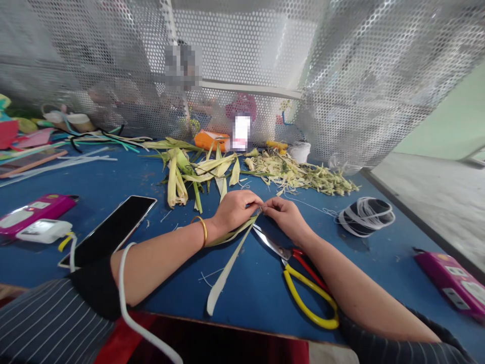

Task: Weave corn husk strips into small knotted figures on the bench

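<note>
My left hand is closed in a pinch on the upper end of long pale-green corn husk strips, which trail down toward the table's front edge. Right against its fingertips, my right hand is also pinched; what lies between its fingers is too small to make out. White thread runs behind the right hand to a dark spool wound with white thread. Below the hands lie scissors with yellow and red handles, blades slightly apart, near my right forearm.
Corn husks and shredded plant pieces are heaped at the back of the blue table. A phone and a magenta device lie left; another magenta device is right. A white cable crosses my left arm. Perforated sheeting hangs behind.
</note>
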`<control>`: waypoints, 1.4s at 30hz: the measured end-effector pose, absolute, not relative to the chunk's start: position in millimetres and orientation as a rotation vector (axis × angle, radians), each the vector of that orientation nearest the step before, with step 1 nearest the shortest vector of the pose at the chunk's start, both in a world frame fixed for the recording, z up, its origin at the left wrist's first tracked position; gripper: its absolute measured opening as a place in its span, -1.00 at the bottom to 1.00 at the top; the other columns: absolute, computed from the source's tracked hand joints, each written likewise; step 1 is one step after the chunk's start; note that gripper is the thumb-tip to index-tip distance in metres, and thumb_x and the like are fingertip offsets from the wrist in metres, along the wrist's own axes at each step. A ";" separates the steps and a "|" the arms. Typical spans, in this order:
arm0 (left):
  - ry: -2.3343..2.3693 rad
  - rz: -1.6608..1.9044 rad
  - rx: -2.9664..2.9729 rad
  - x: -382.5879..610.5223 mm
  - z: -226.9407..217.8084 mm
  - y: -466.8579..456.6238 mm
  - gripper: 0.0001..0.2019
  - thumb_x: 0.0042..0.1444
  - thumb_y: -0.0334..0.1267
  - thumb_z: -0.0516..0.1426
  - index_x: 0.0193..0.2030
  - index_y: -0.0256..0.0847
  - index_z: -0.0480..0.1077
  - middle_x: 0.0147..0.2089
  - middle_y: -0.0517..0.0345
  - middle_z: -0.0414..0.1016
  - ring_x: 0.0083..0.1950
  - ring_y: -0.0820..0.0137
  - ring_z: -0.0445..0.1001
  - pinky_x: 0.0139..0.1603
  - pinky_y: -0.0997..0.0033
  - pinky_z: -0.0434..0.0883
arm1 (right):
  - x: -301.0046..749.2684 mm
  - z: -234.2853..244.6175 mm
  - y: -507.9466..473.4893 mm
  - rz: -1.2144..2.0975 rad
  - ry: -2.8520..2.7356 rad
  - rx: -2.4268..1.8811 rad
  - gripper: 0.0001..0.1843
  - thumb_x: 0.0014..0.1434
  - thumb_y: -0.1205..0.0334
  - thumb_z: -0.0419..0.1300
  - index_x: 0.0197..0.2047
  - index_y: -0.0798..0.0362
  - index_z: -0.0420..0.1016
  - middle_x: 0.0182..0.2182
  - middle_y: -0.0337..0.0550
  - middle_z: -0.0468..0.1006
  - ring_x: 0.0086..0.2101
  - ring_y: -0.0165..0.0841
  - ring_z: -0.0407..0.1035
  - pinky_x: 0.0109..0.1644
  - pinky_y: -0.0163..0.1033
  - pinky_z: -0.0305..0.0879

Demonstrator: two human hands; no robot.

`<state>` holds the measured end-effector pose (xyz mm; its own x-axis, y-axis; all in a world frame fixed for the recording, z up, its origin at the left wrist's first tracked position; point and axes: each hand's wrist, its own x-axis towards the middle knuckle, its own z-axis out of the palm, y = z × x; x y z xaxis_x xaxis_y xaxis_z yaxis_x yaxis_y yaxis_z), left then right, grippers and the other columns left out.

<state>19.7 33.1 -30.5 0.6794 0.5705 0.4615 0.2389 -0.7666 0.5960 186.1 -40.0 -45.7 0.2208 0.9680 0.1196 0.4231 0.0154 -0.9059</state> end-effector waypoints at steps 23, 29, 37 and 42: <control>1.296 0.725 2.228 15.7 -27.2 49.0 -0.81 0.13 -0.32 0.06 -0.51 -0.16 0.26 -0.42 0.14 0.46 -0.35 0.34 0.37 -0.34 0.39 0.18 | 189.0 -32.8 -45.0 0.757 -1.365 -1.407 -0.86 -0.05 0.17 0.19 -0.54 0.02 0.36 -0.36 -0.19 0.49 -0.24 -0.29 0.34 -0.15 -0.22 0.24; 1.178 0.682 2.211 18.4 -27.2 42.1 -0.84 0.11 -0.35 0.03 -0.49 -0.18 0.29 -0.42 0.11 0.44 -0.38 0.37 0.34 -0.36 0.38 0.16 | 174.9 -18.1 -54.6 1.149 -1.459 -1.149 -0.80 0.11 0.10 0.19 -0.46 0.01 0.38 -0.39 -0.12 0.56 -0.19 -0.23 0.44 -0.11 -0.15 0.29; 0.633 0.561 1.439 22.0 -19.8 33.1 -0.85 0.16 -0.23 0.02 -0.40 -0.20 0.26 -0.57 0.27 0.26 -0.61 0.54 0.10 -0.56 0.48 0.05 | 175.7 -28.1 -49.1 1.081 -1.356 -1.212 -0.81 0.12 0.11 0.16 -0.43 0.02 0.35 -0.52 -0.26 0.46 -0.43 -0.36 0.38 -0.22 -0.22 0.29; 0.658 0.577 1.941 18.8 -21.2 35.5 -0.85 0.14 -0.38 -0.02 -0.45 -0.15 0.17 -0.51 0.28 0.27 -0.49 0.47 0.20 -0.43 0.44 0.15 | 175.6 -28.7 -50.4 1.046 -1.462 -1.282 -0.81 0.11 0.11 0.15 -0.45 0.01 0.31 -0.55 -0.28 0.45 -0.46 -0.37 0.35 -0.26 -0.22 0.29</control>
